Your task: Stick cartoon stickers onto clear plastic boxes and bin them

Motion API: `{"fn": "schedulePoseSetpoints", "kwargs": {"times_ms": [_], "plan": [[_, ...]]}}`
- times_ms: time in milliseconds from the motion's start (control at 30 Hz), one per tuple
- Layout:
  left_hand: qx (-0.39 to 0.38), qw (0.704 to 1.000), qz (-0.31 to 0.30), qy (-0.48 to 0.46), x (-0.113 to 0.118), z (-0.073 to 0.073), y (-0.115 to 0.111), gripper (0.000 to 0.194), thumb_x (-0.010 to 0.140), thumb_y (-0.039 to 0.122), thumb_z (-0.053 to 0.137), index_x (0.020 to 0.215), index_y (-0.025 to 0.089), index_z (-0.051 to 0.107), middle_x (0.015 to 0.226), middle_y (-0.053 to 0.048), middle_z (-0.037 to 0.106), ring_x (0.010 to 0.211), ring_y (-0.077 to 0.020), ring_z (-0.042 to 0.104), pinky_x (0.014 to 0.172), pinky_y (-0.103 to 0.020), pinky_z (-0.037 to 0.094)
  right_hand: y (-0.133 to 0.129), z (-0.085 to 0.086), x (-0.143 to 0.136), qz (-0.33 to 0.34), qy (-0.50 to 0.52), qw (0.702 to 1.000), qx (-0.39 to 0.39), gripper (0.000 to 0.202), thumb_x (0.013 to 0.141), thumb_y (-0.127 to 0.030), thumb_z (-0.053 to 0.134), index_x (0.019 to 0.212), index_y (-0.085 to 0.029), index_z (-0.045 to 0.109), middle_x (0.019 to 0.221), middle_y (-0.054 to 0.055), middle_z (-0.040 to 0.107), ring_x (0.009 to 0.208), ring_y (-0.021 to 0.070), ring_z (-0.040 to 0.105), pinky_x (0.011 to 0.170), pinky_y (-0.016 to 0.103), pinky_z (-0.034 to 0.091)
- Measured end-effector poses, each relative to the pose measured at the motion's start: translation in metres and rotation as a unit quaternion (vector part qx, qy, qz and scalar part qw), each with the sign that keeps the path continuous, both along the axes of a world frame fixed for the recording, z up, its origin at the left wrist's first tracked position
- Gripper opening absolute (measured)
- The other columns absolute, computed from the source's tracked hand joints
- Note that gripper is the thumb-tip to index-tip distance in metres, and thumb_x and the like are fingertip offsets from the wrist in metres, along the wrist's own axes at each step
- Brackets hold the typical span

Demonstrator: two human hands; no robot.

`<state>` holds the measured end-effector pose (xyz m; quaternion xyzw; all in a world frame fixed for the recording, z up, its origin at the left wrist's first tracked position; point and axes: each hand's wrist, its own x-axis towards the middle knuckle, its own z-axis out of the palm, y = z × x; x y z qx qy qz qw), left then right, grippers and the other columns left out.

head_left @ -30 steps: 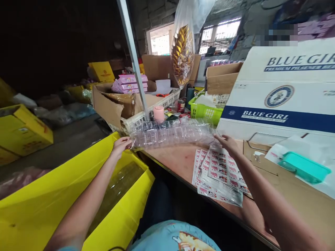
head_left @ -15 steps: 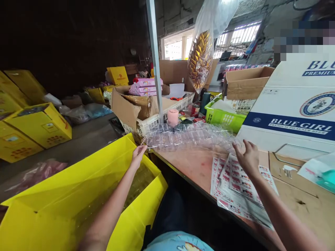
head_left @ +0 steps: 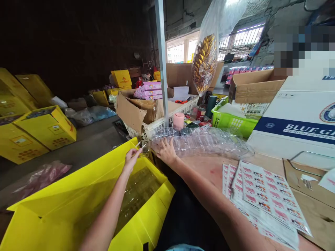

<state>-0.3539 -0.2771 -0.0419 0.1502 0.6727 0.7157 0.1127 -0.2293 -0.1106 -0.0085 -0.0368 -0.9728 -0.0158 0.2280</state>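
Note:
A long row of clear plastic boxes lies across the table in front of me. My right hand rests at the left end of this row, fingers spread and touching the plastic. Just left of it, my left hand pinches a small clear plastic box, partly hidden by the fingers, above the rim of a yellow carton. Inside that carton lie more clear plastic boxes. Right of my right forearm are sheets of printed stickers in a loose stack.
A metal pole rises behind the row, beside a white crate and a pink roll. A green basket and a large white beer carton stand on the right. A bag with a gold ornament hangs overhead.
My right hand has left the right end of the row and crossed to its left end. My left hand now holds a small box apart from the row. The view has shifted slightly.

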Motion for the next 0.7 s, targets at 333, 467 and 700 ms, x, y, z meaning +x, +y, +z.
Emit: {"fn": "schedulePoseSetpoints", "kwargs": {"times_ms": [333, 467, 700], "plan": [[0.11, 0.987, 0.096, -0.072, 0.019, -0.024, 0.015, 0.038, 0.071, 0.056, 0.067, 0.081, 0.022, 0.054, 0.095, -0.006, 0.072, 0.104, -0.0255, 0.069, 0.085, -0.041, 0.056, 0.007, -0.013, 0.036, 0.036, 0.048, 0.995, -0.077, 0.059, 0.096, -0.038, 0.055, 0.149, -0.018, 0.039, 0.151, 0.023, 0.043, 0.146, 0.0391, 0.027, 0.109, 0.076, 0.017], [0.104, 0.991, 0.061, -0.05, 0.057, -0.012, 0.001, 0.03, 0.075, 0.051, 0.067, 0.08, 0.024, 0.055, 0.097, -0.004, 0.072, 0.109, -0.0265, 0.066, 0.089, -0.041, 0.054, 0.004, 0.002, 0.079, 0.078, 0.081, 0.98, -0.164, 0.082, 0.092, -0.048, 0.059, 0.157, -0.02, 0.019, 0.158, 0.021, 0.032, 0.149, 0.0352, 0.023, 0.113, 0.066, 0.026], [0.037, 0.97, -0.24, 0.029, 0.155, 0.008, 0.023, 0.025, 0.084, 0.044, 0.065, 0.076, 0.024, 0.054, 0.078, -0.002, 0.063, 0.101, -0.0265, 0.066, 0.09, -0.039, 0.053, 0.015, 0.023, 0.184, 0.023, 0.106, 0.936, -0.336, 0.124, 0.071, -0.049, 0.082, 0.159, -0.023, -0.002, 0.154, 0.018, 0.034, 0.14, 0.0328, 0.038, 0.114, 0.047, 0.037]]}}
